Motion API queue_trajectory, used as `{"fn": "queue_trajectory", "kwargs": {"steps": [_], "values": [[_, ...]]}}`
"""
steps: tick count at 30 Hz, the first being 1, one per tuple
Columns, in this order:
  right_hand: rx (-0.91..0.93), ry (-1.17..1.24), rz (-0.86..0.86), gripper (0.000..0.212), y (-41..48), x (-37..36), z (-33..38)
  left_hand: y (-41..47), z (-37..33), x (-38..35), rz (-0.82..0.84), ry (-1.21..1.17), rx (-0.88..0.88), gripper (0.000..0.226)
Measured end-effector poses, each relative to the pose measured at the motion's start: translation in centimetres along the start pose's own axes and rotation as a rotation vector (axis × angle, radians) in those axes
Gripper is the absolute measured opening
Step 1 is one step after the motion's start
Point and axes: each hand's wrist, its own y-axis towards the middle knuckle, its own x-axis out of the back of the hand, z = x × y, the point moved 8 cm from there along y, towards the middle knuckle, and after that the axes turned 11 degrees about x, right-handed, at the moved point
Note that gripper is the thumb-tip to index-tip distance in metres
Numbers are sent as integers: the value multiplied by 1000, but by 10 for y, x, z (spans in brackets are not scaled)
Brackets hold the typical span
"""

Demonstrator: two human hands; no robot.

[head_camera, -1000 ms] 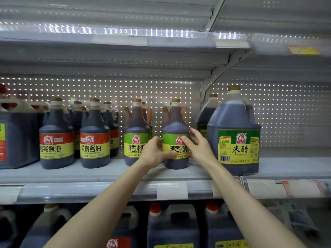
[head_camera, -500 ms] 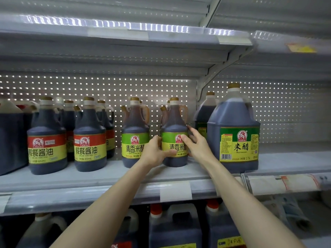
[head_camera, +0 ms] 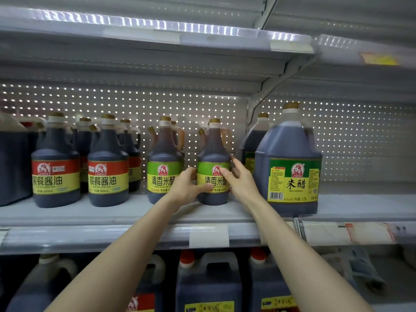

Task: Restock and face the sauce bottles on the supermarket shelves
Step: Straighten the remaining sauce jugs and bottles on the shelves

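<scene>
A green-labelled vinegar bottle point(head_camera: 213, 154) stands upright on the middle shelf point(head_camera: 126, 212), its label facing me. My left hand point(head_camera: 186, 188) grips its left side, thumb across the lower label. My right hand point(head_camera: 240, 179) holds its right side, fingers curled round the label. A second green-labelled bottle point(head_camera: 163, 163) stands just left of it, partly hidden by my left hand. Two red-labelled soy sauce bottles point(head_camera: 56, 167) point(head_camera: 108, 170) stand further left.
A large rice vinegar jug point(head_camera: 290, 163) stands close on the right, another jug point(head_camera: 254, 140) behind it. More bottles fill the rows behind the front ones. Large jugs point(head_camera: 209, 282) stand on the shelf below. The upper shelf edge point(head_camera: 157, 30) hangs overhead.
Both hands stay on the same green-labelled bottle. The view has shifted slightly; the bottle's label looks a little more square to me.
</scene>
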Motion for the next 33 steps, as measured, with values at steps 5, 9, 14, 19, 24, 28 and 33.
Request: {"fn": "queue_trajectory", "kwargs": {"steps": [5,9,14,19,24,28,33], "values": [[5,31,5,49,1,0,0,-2,2,0,-5,-32,14,49],[-15,45,-7,42,3,1,-6,-2,4,2,-21,-14,13,45],[-14,19,-1,42,4,1,-8,0,4,2,-38,32,-4,41],[10,-30,-15,41,6,1,-9,3,6,3,-39,80,-3,45],[1,-47,-14,40,6,1,-10,3,5,3,-42,87,-7,47],[-2,-55,-13,33,6,1,-10,2,5,3,-45,93,-13,47],[-11,-49,7,37,4,0,-6,2,4,3,-50,106,-15,48]]}}
